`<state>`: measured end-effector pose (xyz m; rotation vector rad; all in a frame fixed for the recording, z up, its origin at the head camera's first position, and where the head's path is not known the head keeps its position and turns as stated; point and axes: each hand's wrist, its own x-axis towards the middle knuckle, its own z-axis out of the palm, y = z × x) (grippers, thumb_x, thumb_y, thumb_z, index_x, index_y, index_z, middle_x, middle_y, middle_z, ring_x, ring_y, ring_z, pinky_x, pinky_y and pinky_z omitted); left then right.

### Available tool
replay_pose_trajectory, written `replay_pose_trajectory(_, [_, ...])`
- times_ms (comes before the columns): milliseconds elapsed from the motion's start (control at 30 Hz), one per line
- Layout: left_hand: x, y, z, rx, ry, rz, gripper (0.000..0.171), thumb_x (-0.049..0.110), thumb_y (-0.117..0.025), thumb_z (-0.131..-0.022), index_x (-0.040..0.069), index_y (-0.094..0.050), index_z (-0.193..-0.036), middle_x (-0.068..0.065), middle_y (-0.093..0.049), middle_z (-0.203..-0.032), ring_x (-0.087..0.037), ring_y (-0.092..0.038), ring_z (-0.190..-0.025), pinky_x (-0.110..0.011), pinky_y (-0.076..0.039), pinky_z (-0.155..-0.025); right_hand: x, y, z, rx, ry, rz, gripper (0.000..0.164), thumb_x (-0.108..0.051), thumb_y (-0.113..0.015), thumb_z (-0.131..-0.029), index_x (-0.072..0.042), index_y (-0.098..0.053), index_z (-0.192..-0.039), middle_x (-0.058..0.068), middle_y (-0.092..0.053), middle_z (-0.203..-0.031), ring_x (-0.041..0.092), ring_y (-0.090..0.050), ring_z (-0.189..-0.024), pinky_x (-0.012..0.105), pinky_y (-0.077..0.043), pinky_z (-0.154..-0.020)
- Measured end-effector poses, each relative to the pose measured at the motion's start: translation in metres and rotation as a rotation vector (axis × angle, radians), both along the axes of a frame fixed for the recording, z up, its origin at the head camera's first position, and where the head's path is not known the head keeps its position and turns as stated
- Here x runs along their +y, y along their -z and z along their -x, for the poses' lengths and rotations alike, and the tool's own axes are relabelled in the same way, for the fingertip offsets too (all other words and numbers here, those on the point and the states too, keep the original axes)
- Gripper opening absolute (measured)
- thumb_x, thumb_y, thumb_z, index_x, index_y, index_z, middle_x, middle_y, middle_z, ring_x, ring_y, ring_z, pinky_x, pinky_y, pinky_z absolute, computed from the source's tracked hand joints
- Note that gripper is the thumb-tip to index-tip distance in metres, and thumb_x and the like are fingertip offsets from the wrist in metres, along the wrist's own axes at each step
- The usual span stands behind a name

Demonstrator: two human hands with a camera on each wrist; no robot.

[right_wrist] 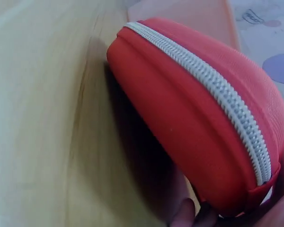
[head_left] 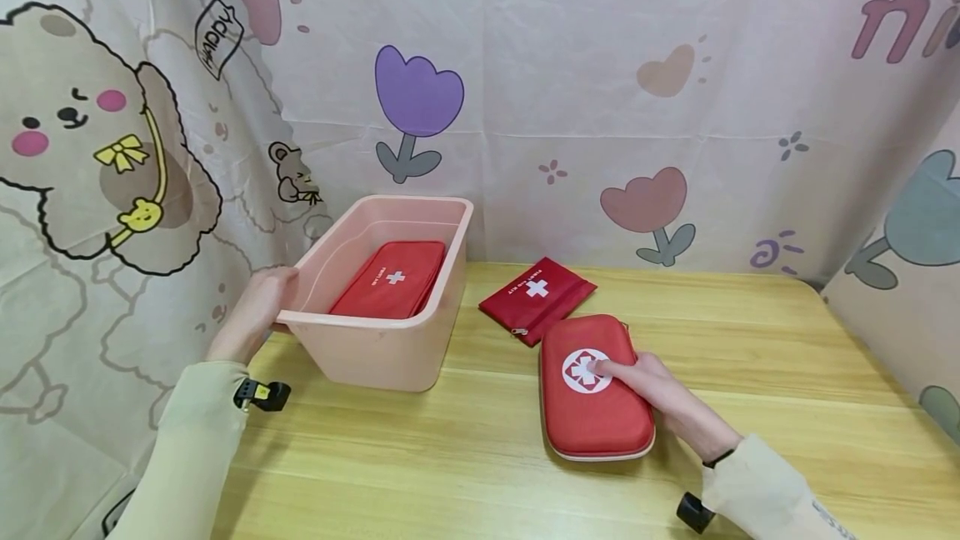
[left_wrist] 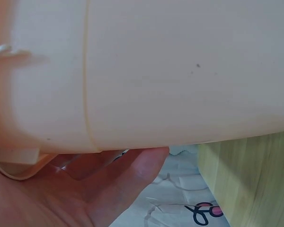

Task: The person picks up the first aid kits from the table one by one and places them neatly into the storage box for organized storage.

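Observation:
At the left, my left hand [head_left: 253, 311] grips the rim of a pink plastic bin [head_left: 382, 357] near its front corner. In the left wrist view the bin's outer wall [left_wrist: 180, 85] fills most of the frame, with the fingers beneath the rim. A red first aid pouch [head_left: 390, 290] with a white cross lies inside the bin. My right hand [head_left: 667, 394] holds a red zippered first aid case [head_left: 592, 423] by its right side, thumb on top near the round white emblem. The right wrist view shows its pale zipper [right_wrist: 203, 75] and fingertips at the underside.
A flat dark red first aid kit pouch [head_left: 525, 294] lies on the wooden table [head_left: 465, 457], just behind the case and right of the bin. Printed fabric [head_left: 540, 65] hangs behind the table and along both sides.

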<state>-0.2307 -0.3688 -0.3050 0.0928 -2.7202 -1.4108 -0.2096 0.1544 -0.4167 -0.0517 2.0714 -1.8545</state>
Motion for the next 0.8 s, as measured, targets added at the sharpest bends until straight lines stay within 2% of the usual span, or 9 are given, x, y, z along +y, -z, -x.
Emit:
replay_pose_trajectory(133, [0.0007, -0.001, -0.0012, 0.001, 0.004, 0.0, 0.063, 0.04, -0.019, -0.105, -0.011, -0.036, -0.139, -0.028, -0.047, -0.123, -0.025, -0.055, -0.089, -0.034, -0.055, -0.065, 0.0021, 0.0018, -0.0025, -0.064, -0.014, 0.125, 0.039, -0.029, -0.065, -0.095, 0.001, -0.056, -0.118, 0.012, -0.072, -0.096, 0.029, -0.071, -0.086, 0.041, -0.057, -0.076])
replay_pose_trajectory(267, [0.0012, -0.001, -0.002, -0.015, 0.002, 0.002, 0.065, 0.042, -0.018, -0.105, -0.01, -0.035, -0.14, -0.028, -0.046, -0.126, -0.031, -0.053, -0.097, -0.033, -0.054, -0.068, 0.0011, 0.0028, -0.0042, -0.098, 0.02, 0.185, 0.043, -0.029, -0.064, -0.095, -0.002, -0.05, -0.125, 0.01, -0.071, -0.101, 0.028, -0.07, -0.09, 0.041, -0.056, -0.08])
replay_pose_trajectory(400, [0.0011, -0.0001, -0.0018, -0.032, -0.003, 0.002, 0.066, 0.043, -0.018, -0.105, -0.009, -0.034, -0.142, -0.028, -0.044, -0.129, -0.035, -0.051, -0.104, -0.033, -0.053, -0.071, 0.0012, 0.0034, -0.0065, -0.086, 0.035, 0.199, 0.049, -0.03, -0.063, -0.096, -0.002, -0.043, -0.13, 0.008, -0.07, -0.101, 0.025, -0.07, -0.09, 0.04, -0.056, -0.079])
replay_pose_trajectory(500, [0.0008, 0.0, -0.0018, -0.024, -0.007, 0.003, 0.065, 0.042, -0.018, -0.105, -0.009, -0.035, -0.141, -0.028, -0.046, -0.127, -0.033, -0.053, -0.101, -0.036, -0.054, -0.07, 0.002, 0.0043, -0.0076, -0.077, 0.045, 0.2, 0.052, -0.031, -0.062, -0.097, -0.001, -0.04, -0.133, 0.007, -0.07, -0.102, 0.025, -0.07, -0.091, 0.039, -0.056, -0.08])
replay_pose_trajectory(700, [0.0016, -0.0013, -0.0025, 0.001, -0.009, 0.01, 0.062, 0.04, -0.02, -0.106, -0.011, -0.039, -0.137, -0.028, -0.048, -0.121, -0.025, -0.056, -0.089, -0.038, -0.056, -0.068, 0.0035, 0.0068, -0.007, -0.098, 0.131, 0.184, 0.053, -0.04, -0.061, -0.096, -0.002, -0.047, -0.131, 0.006, -0.07, -0.103, 0.022, -0.069, -0.092, 0.036, -0.055, -0.08])
replay_pose_trajectory(800, [0.002, -0.0019, -0.0029, 0.0, -0.012, 0.012, 0.062, 0.039, -0.019, -0.106, -0.011, -0.038, -0.137, -0.028, -0.048, -0.121, -0.024, -0.056, -0.088, -0.037, -0.056, -0.067, 0.0045, 0.0072, -0.0056, -0.104, 0.173, 0.181, 0.055, -0.045, -0.06, -0.096, -0.003, -0.051, -0.13, 0.003, -0.07, -0.102, 0.018, -0.069, -0.09, 0.032, -0.055, -0.079])
